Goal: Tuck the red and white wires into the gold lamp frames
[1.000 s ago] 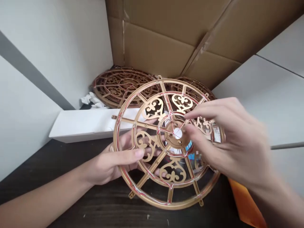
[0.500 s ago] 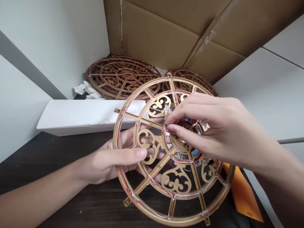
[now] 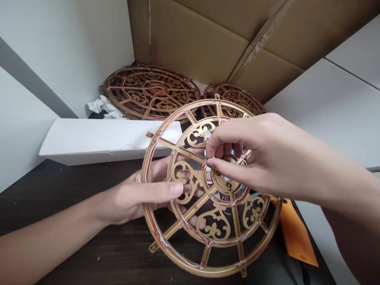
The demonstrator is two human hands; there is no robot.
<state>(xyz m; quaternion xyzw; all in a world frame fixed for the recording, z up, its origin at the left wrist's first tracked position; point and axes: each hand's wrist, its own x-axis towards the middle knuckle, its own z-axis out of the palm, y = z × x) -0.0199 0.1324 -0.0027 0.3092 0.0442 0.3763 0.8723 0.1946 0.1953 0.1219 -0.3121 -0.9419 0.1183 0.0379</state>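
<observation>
A round gold openwork frame (image 3: pixel 194 206) with spokes, scrollwork and inner rings is held up, tilted, above the dark table. Red and white wires (image 3: pixel 185 221) run along its rings. My left hand (image 3: pixel 142 194) grips it at the left, thumb on the front scrollwork, other fingers spread behind. My right hand (image 3: pixel 246 150) is closed in a pinch at the upper left of the inner ring, thumb and index fingertip on the wire there. The right hand covers part of the hub and the upper right of the frame.
Behind lie more gold wired frames (image 3: pixel 154 89) in stacks against a cardboard sheet (image 3: pixel 190 35). A white box (image 3: pixel 109 136) stands at the left, crumpled white paper (image 3: pixel 103 106) behind it. An orange piece (image 3: pixel 299 233) lies at the right. Pale panels flank the dark table (image 3: pixel 74 221).
The gold frame has turned a little, its lower right side shifting left. My right hand's index finger is more curled, with its pinch at the same spot. My left hand keeps its grip.
</observation>
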